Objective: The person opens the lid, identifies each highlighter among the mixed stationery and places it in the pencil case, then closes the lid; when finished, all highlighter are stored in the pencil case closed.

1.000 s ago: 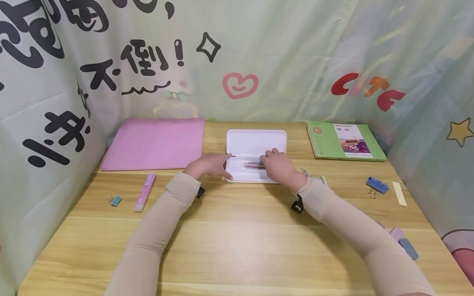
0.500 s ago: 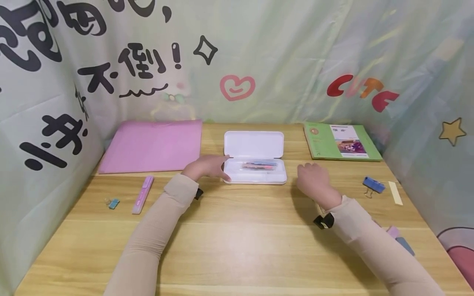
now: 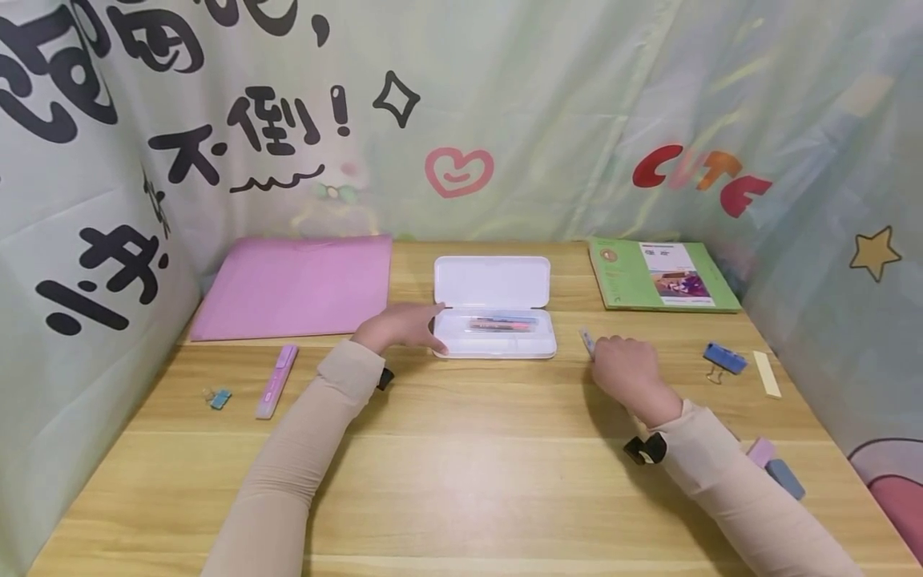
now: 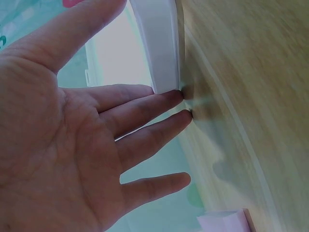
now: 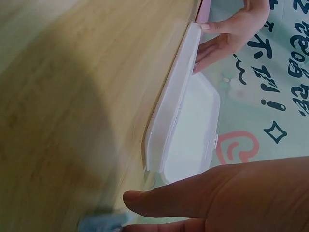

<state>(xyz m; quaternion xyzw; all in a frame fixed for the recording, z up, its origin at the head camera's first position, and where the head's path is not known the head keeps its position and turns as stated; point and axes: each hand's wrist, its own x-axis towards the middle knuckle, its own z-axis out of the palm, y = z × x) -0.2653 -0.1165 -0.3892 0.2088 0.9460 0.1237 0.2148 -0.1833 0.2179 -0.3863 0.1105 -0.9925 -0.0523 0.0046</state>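
A white pencil case (image 3: pixel 493 280) lies with its lid raised at the back middle of the table; several pens (image 3: pixel 505 324) rest in its tray. At the case's left end is my left hand (image 3: pixel 400 327). Its fingers are straight and spread, touching the end of the case in the left wrist view. My right hand (image 3: pixel 627 373) is low over the table, right of the case. By its fingertips lies a small light-blue item (image 3: pixel 587 342), blurred in the right wrist view, kind unclear. There the thumb (image 5: pixel 159 198) stands apart from the index finger.
A pink folder (image 3: pixel 296 288), a pink highlighter-like stick (image 3: pixel 277 382) and a small teal binder clip (image 3: pixel 219 398) lie left. A green book (image 3: pixel 663 276), a blue binder clip (image 3: pixel 724 358), a cream strip (image 3: pixel 767 374) and pink and grey-blue erasers (image 3: pixel 784 478) lie right.
My right hand has left the pencil case tray and moved right and nearer to me, beside the light-blue item. The pens now show fully. My left hand stays at the case.
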